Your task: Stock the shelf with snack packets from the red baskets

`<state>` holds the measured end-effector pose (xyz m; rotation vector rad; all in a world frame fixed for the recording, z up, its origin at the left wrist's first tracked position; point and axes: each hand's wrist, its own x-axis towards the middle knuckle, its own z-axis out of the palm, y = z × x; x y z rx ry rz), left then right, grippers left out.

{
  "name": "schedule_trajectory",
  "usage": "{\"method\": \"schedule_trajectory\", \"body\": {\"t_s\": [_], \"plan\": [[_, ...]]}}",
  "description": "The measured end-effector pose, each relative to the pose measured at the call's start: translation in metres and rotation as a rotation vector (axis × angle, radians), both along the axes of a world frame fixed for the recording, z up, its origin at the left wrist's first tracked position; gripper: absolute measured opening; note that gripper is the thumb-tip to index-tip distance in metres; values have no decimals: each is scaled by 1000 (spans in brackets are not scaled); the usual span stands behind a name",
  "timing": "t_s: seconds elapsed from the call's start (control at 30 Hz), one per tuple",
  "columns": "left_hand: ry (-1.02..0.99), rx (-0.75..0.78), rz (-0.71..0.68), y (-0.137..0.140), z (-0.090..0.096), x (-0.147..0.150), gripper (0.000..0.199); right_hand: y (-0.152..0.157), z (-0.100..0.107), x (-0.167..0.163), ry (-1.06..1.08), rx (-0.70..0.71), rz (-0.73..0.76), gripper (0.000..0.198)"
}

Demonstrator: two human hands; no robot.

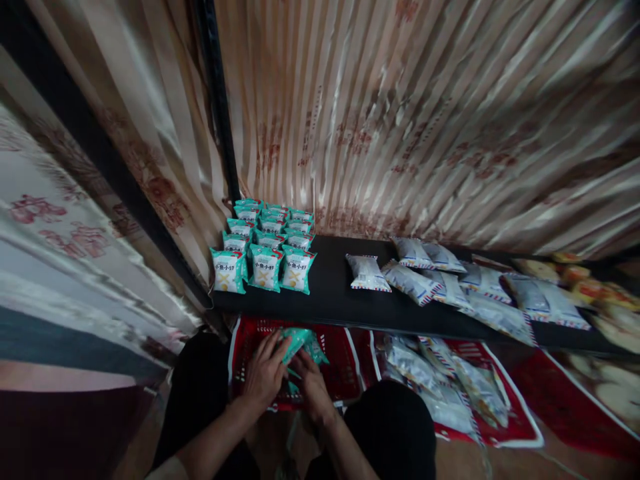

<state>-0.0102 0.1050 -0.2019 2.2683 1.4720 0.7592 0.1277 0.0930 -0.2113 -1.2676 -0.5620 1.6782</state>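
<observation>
Left hand (264, 372) and right hand (313, 388) over red basket (341, 360), lower centre of frame. Teal packets (297, 343) between hands, within basket outline. Left fingers bent, pinching packet edge; right fingers against packets, grip hidden, cannot tell whether pinching. Upright packets (267, 267) in close rows on black shelf (330, 277), left of centre.

Risks: packet slipping, if pinch loosens on slick-looking film; contents crushed, if squeezed hard; front row toppling, if knocked, given narrow footing.

Black shelf (330, 287) with green packets (266, 268), loose white packets (367, 273)
</observation>
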Motion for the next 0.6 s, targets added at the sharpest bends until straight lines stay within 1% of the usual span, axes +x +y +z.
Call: {"method": "schedule_trajectory", "body": {"t_s": [0.1,0.2,0.27,0.37,0.43,0.53,0.6], "plan": [[76,146,-154,-15,18,-2,53,-7,18,7,164,-76,-89,33],[117,231,-220,-28,35,-5,53,-11,36,17,321,-92,-83,39],[121,275,-288,-35,44,-9,49,-15,48,23,380,-109,-69,43],[126,308,-394,-45,52,-18,46,-19,64,27,367,-149,-32,48],[122,306,-438,-51,56,-23,46,-21,70,28,342,-147,25,52],[90,308,-489,-58,63,-30,47,-24,72,29,288,-123,129,60],[52,322,-495,-61,67,-33,46,-25,71,30,229,-106,170,64]]}}
